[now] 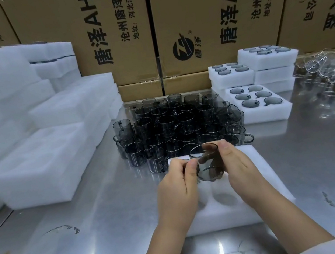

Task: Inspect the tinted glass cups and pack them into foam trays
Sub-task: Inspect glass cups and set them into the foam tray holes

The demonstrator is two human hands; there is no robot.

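Hovering just above a foam tray (267, 176), a tinted glass cup (208, 164) is held between both hands, tilted so that its rim faces up and away. The cup's left side is pinched by the left hand (177, 190), whose fingers are curled in against the glass; whether the handle is what is pinched cannot be told. The right side is gripped by the right hand (239, 170), with the thumb laid at the rim and the fingers wrapped behind, seen darkly through the glass. The foam tray lies on the counter (90, 230) directly beneath the hands and wrists, and two round pockets are seen in it between the forearms. Just beyond the hands a cluster of tinted cups (175, 123) is stood upright on the counter, closely packed, with handles turned various ways. Further out beyond the right hand, filled trays (279, 107) are set, some stacked, with cups seated in their pockets. Out past the left hand a stack of foam trays (35, 168) is piled high. Behind everything, cardboard boxes (123, 33) with printed lettering are lined up. Far out to the right of the right hand, clear glass pieces (327, 76) are heaped on the counter.
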